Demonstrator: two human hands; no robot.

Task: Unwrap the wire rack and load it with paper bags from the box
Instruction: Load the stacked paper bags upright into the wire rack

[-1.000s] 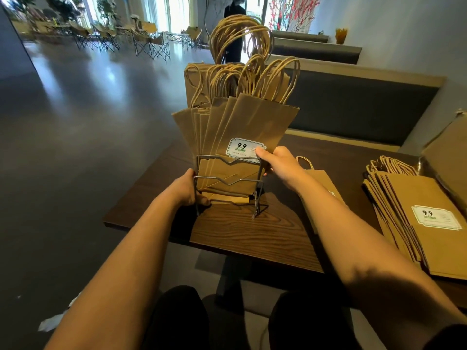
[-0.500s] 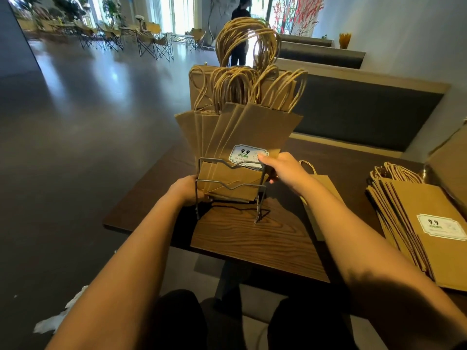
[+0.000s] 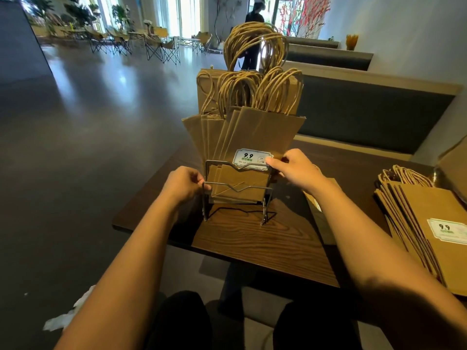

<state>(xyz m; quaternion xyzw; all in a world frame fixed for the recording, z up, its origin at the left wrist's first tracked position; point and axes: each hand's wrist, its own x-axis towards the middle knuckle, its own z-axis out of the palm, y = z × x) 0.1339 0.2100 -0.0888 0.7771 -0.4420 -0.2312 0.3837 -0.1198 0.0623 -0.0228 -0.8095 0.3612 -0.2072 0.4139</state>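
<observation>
Your wire rack [image 3: 236, 190] stands upright near the front edge of the wooden table [image 3: 255, 246], and it is loaded: a fanned bundle of brown paper bags [image 3: 255, 132] sits upright inside it, twisted-paper handles up. The exact number in the rack cannot be counted; at least five bag edges show. Your left hand [image 3: 183, 185] grips the rack's left side, fingers curled round the wire. Your right hand [image 3: 297, 170] is at the rack's right side, thumb and fingers pinching the front bag beside its one white 9.9 label [image 3: 250, 159]. Right of the rack, one separate stack of flat bags [image 3: 429, 223] lies on the table, its top bag carrying a second 9.9 label. Beyond the rack runs a dark cushioned bench [image 3: 366, 117].
</observation>
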